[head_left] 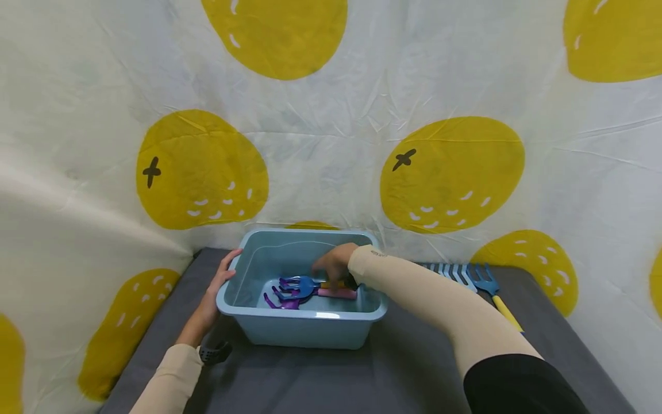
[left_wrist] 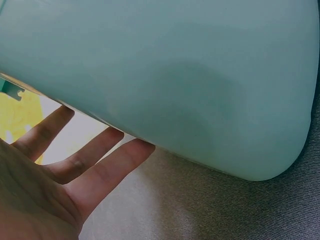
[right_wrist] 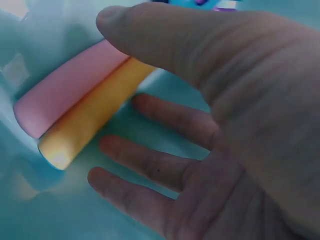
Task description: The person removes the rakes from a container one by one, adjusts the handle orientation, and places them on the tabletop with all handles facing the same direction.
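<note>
A light blue plastic tub (head_left: pixel 300 333) stands on the grey table. Inside it lie small hand forks, blue (head_left: pixel 304 287) and purple (head_left: pixel 291 303), with a pink handle (head_left: pixel 336 293) and a yellow one. The left hand (head_left: pixel 209 296) rests on the tub's left rim; in the left wrist view its extended fingers (left_wrist: pixel 112 165) touch the tub wall (left_wrist: pixel 175 90). The right hand (head_left: pixel 335 263) is inside the tub over the handles. Seen from the right wrist, the pink handle (right_wrist: pixel 70 90) and yellow handle (right_wrist: pixel 95 115) lie side by side, between the thumb and the spread, uncurled fingers (right_wrist: pixel 150 160).
On the grey table (head_left: pixel 414 368), right of the tub and partly behind the right arm, lie a light blue rake (head_left: pixel 455 273) and a blue fork with a yellow handle (head_left: pixel 507 313). A white cloth with yellow shapes (head_left: pixel 320 172) hangs behind the table.
</note>
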A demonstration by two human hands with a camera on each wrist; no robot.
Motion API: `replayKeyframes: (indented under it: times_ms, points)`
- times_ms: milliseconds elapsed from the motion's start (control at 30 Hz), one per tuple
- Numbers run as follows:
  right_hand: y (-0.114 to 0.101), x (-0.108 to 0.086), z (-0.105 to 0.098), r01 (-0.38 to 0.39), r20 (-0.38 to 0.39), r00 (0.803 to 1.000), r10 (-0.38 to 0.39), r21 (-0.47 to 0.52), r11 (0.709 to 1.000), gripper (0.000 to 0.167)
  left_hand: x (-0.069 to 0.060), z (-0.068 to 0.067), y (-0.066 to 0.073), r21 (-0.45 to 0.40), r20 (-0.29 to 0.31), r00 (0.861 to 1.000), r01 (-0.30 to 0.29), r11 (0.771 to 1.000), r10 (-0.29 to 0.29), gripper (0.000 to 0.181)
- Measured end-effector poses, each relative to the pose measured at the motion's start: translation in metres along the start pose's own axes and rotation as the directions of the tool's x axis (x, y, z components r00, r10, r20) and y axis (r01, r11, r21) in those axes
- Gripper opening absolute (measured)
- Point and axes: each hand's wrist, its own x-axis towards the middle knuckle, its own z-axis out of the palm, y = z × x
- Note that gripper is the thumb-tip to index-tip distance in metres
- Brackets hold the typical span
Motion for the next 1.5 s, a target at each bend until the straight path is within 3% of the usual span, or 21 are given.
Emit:
replayKeyframes:
  times_ms: [133, 300, 600, 967, 1200, 1300, 1500]
  points:
    - [0.0, 0.001, 0.008, -0.025, -0.003, 1.0, 0.025, -0.038, 0.999, 0.059, -0.002, 0.003, 0.0, -0.006, -0.004, 1.0, 0.01, 1.0, -0.01, 0.055]
    - [0.003, 0.006, 0.012, 0.014, 0.026, 1.0, -0.011, -0.125, 0.992, 0.05, -0.002, 0.006, 0.0, -0.007, -0.006, 1.0, 0.015, 1.0, -0.015, 0.055]
    - [0.0, 0.003, 0.017, -0.017, 0.035, 0.999, 0.02, -0.084, 0.996, 0.049, -0.001, 0.006, 0.001, -0.008, -0.009, 1.0, 0.029, 1.0, -0.029, 0.056]
    - [-0.001, 0.006, 0.014, 0.038, 0.078, 0.997, -0.024, -0.182, 0.982, 0.051, -0.001, 0.005, 0.0, -0.011, -0.013, 0.999, 0.033, 0.999, -0.033, 0.056]
    - [0.006, 0.002, 0.007, 0.135, 0.073, 0.99, -0.122, -0.208, 0.969, 0.049, 0.001, 0.008, 0.002, 0.003, -0.008, 0.999, 0.034, 0.999, -0.034, 0.056]
    - [0.009, -0.005, -0.003, 0.162, 0.056, 0.986, -0.154, -0.185, 0.969, 0.046, 0.001, 0.008, 0.002, 0.01, -0.011, 0.999, 0.035, 0.999, -0.035, 0.056]
    - [0.013, -0.028, -0.033, 0.172, 0.071, 0.983, -0.171, -0.009, 0.985, 0.036, 0.0, 0.01, 0.003, 0.009, -0.029, 0.999, 0.03, 1.0, -0.03, 0.056]
